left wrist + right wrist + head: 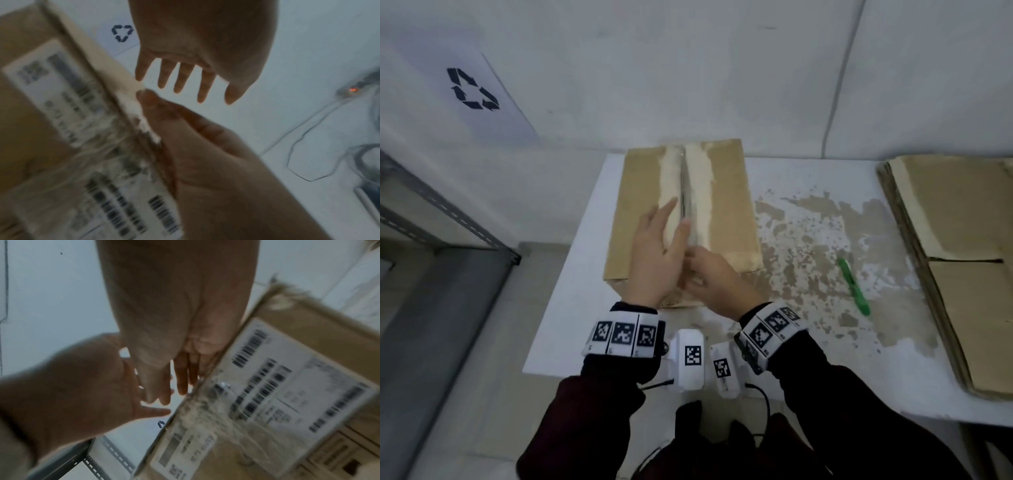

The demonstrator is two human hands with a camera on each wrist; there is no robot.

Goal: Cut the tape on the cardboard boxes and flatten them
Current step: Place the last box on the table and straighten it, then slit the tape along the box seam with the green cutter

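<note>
A brown cardboard box lies on the white table, its top seam running away from me between strips of torn paper. My left hand is over the left flap beside the seam, its fingers straight and spread. My right hand is at the near end of the seam, with straight fingers against the box's edge. Its thumb lies along that edge. Neither hand holds a tool. Shipping labels cover the box's near face. A green box cutter lies on the table to the right.
A stack of flattened cardboard fills the table's right side. The tabletop between box and stack is worn and patchy. A grey metal shelf frame stands at the left. A sheet with a recycling symbol hangs on the wall.
</note>
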